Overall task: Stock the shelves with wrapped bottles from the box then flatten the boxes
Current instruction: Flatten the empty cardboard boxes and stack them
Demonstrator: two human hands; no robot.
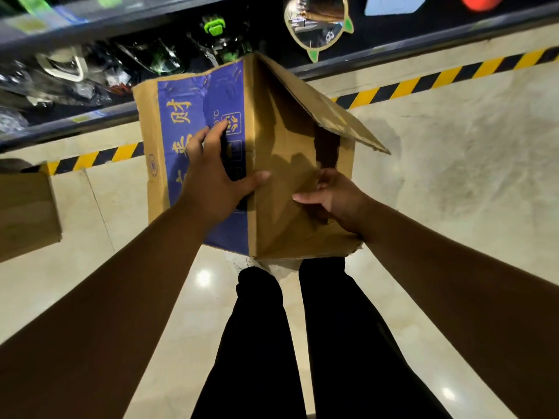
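Observation:
A brown cardboard box [281,164] with a blue printed side is held up in front of me, above the floor. My left hand [211,173] lies spread flat on the blue side, fingers straight, thumb reaching toward the corner fold. My right hand [335,198] grips the lower brown panel, fingers curled round its edge. One flap [320,101] sticks out to the upper right. No bottles show inside the box. Wrapped bottles [90,74] lie blurred on the low shelf behind it.
A second cardboard box [27,213] stands on the floor at the left edge. Yellow-black hazard tape [423,80] runs along the shelf base. My legs in black trousers [290,343] stand on the glossy tiled floor below the box.

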